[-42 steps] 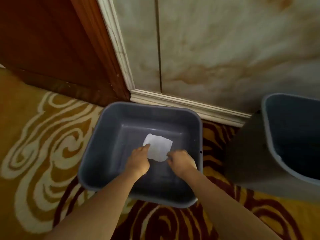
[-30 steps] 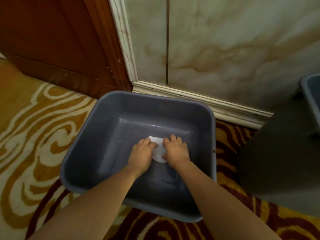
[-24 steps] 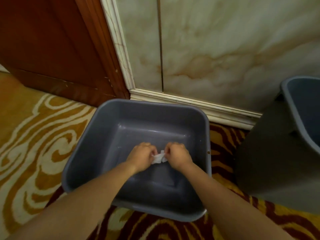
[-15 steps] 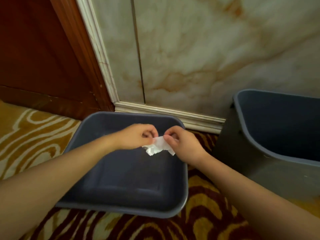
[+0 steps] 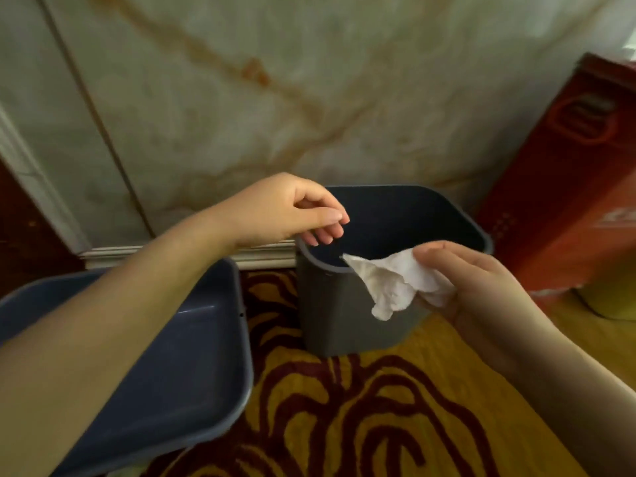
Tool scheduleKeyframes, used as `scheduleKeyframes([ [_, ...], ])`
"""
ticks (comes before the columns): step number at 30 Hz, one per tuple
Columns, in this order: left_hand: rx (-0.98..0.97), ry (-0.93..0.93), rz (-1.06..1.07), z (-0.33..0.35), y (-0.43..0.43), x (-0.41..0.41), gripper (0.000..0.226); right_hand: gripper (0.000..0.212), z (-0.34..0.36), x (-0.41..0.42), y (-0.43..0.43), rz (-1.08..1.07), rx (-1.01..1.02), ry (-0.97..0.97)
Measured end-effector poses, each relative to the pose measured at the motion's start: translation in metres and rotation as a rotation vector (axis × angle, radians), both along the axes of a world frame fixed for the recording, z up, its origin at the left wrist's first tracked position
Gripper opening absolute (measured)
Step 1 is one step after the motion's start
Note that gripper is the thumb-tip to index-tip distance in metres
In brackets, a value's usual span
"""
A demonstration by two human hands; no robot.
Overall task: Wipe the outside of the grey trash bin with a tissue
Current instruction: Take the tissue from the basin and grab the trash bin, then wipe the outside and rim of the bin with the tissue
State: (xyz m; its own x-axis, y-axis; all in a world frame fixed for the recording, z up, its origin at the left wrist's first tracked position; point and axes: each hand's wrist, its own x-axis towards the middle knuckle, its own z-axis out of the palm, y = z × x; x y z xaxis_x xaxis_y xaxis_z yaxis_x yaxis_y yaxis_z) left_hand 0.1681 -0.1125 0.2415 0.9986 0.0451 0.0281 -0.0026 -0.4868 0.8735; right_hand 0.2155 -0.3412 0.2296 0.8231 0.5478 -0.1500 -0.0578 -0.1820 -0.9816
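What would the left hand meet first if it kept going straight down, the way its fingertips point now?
Probably the near-left rim of the grey trash bin: the left hand hangs directly above it, fingertips curled downward. Depth is unclear from one view, so they might slip just inside.

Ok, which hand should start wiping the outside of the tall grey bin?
Probably the right hand: it holds the tissue right in front of the grey bin wall. The left hand hovers over the rim, holding nothing.
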Motion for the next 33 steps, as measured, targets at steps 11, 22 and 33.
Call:
scheduleKeyframes([
  [11, 0.594, 0.067, -0.168, -0.042, -0.103, 0.089, 0.041, 0.013, -0.057, 0.018, -0.076, -0.609, 0.355, 0.499],
  [22, 0.653, 0.162, -0.042, -0.033, -0.099, 0.115, 0.042, 0.017, -0.067, 0.036, -0.077, -0.746, 0.338, 0.445],
  [33, 0.051, 0.174, 0.096, -0.012, -0.068, 0.102, 0.012, 0.013, -0.032, 0.072, -0.051, -0.679, 0.048, -0.374],
])
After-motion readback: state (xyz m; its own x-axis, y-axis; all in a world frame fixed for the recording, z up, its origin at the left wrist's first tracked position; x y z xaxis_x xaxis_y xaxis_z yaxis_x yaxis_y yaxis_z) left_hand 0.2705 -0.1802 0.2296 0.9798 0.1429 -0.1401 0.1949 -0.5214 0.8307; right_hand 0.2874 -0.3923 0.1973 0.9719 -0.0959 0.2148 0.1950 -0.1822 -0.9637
